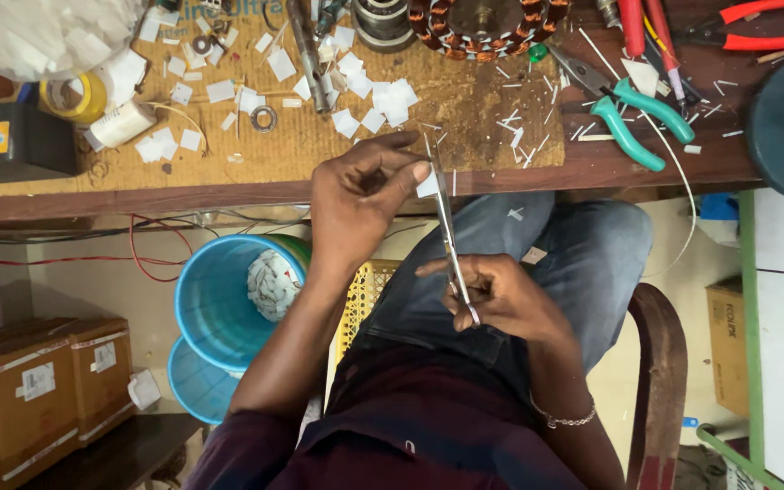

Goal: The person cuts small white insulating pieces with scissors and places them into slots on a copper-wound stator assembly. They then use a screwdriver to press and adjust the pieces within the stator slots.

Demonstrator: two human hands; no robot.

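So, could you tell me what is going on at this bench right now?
A seated person is cutting paper. The left hand pinches a small white paper piece at the bench edge, while the right hand works a pair of scissors whose blades meet the paper. Many similar white slips lie on the cardboard mat, with green-handled pliers to the right and a blue bucket on the floor below.
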